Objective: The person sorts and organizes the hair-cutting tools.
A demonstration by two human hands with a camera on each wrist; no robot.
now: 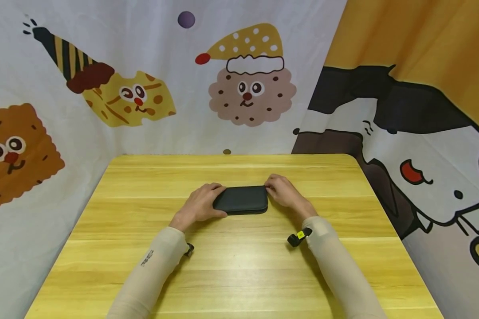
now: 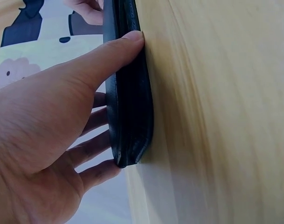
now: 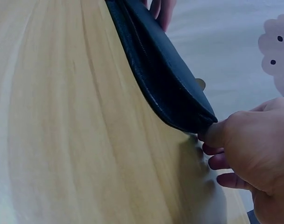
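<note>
A black zip wallet lies flat near the middle of the wooden table, its long side facing me. My left hand grips the wallet's left end, with the thumb along the front edge and the fingers spread over the far side. At the far right corner, my right hand pinches the wallet's end between thumb and curled fingers. Along the near side, the right wrist view shows the zipper between the two covers. What exactly sits between the right fingertips is hidden.
The wooden table has rounded far corners. Behind it hangs a white curtain with cartoon prints, and a yellow and black patterned part is at the right. Small dark wrist devices sit on both sleeves.
</note>
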